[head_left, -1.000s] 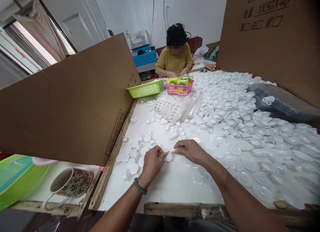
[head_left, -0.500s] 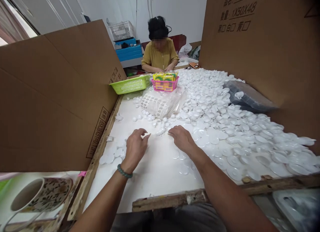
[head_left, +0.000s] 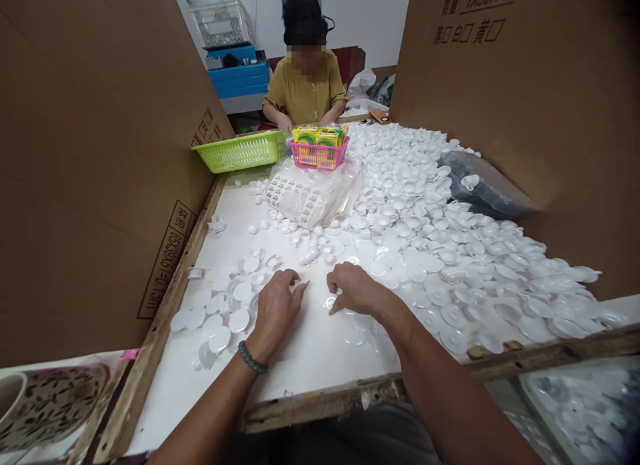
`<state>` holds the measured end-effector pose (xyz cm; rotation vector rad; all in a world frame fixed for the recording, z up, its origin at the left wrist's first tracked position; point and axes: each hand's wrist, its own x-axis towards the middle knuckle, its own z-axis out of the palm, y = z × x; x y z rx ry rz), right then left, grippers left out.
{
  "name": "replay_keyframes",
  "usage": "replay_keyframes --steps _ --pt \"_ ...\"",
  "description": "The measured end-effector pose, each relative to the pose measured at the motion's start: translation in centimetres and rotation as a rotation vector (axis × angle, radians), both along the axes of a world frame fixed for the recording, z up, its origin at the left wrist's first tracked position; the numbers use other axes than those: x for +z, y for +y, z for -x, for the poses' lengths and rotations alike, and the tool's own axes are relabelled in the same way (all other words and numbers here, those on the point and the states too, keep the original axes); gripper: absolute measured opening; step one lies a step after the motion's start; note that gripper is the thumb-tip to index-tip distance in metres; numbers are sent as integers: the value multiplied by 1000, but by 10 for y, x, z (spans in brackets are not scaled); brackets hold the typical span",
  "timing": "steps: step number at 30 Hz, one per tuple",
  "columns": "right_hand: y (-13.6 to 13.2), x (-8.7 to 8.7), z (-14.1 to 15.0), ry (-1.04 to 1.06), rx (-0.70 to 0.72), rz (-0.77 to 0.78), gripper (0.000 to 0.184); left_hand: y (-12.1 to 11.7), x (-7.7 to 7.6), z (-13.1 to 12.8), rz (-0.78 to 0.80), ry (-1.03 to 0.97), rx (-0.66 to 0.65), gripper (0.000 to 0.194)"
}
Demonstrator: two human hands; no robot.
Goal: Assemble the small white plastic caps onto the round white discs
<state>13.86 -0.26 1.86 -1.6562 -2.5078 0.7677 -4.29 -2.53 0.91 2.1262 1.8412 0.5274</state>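
My left hand [head_left: 281,306], with a green bead bracelet [head_left: 253,358] at its wrist, hovers just over the white tabletop [head_left: 300,365]. Its thumb and fingers are apart, and nothing shows between them. Thumb and forefinger of my right hand [head_left: 357,289] curve around a small white plastic disc [head_left: 331,303], which looks pinched between their tips. Left of my left hand lies a loose group of round white plastic pieces [head_left: 240,320]. Shiny, flat round pieces [head_left: 356,333] lie under and beside my right wrist.
A large heap of white plastic pieces [head_left: 420,205] covers the right side. Ahead are a clear plastic bag [head_left: 310,205], a pink basket [head_left: 320,159] with yellow packets, and a green basket [head_left: 240,153]. Cardboard walls [head_left: 90,171] flank the table. A person [head_left: 310,85] works opposite.
My right hand has moved down and left, and its thumb and forefinger now surround a disc. More pieces show left of my left hand. The whole view has shifted.
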Motion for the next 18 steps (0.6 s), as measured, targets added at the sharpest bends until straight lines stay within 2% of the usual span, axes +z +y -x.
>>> replay_keyframes --steps 4,6,9,12,15,17,18 --pt "0 -2 9 203 -39 57 22 -3 2 3 7 -75 28 23" --pt "0 -7 13 299 -33 -63 19 -4 1 3 -15 -118 59 26" --pt "1 -20 16 308 21 -295 10 -5 -7 3 -75 -185 74 26" --pt "2 -28 17 370 86 -329 17 -6 -23 3 -154 -243 25 28" --pt "-3 -13 18 638 32 -316 15 -9 -35 4 -221 -276 -35 27" --pt "-15 12 21 857 7 -222 6 -10 -38 4 -240 -272 -79 23" --pt "-24 27 21 977 31 -130 15 -10 -38 4 -244 -269 -100 21"
